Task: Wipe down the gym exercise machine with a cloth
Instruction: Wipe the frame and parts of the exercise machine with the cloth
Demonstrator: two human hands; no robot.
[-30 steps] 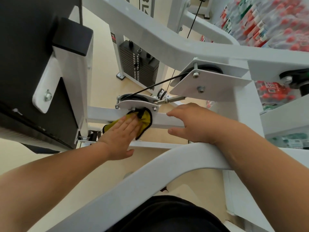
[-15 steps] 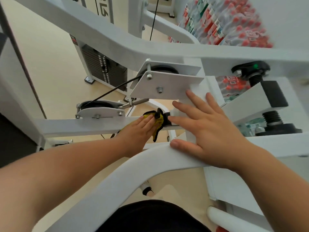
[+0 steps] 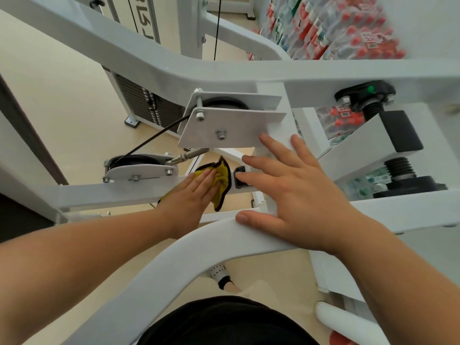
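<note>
The white gym machine frame [image 3: 189, 252] fills the view, with a horizontal bar [image 3: 104, 195] running across the middle. My left hand [image 3: 190, 197] lies flat with straight fingers, pressing a yellow cloth with a black edge [image 3: 222, 178] against that bar near its right end. My right hand [image 3: 293, 195] rests spread open on the white upright post, thumb on the curved lower beam. Its fingers are straight and hold nothing.
Two white pulley brackets [image 3: 231, 128] [image 3: 142, 173] with a black cable sit above and left of the cloth. A black weight stack [image 3: 149, 105] stands behind. Shelves of red-capped bottles [image 3: 336, 28] are at the upper right. A black rubber stop [image 3: 400, 130] sits to the right.
My left hand slid the cloth rightward along the bar, from under the small pulley bracket toward the upright post. My right hand opened its fingers and spread flat on the post.
</note>
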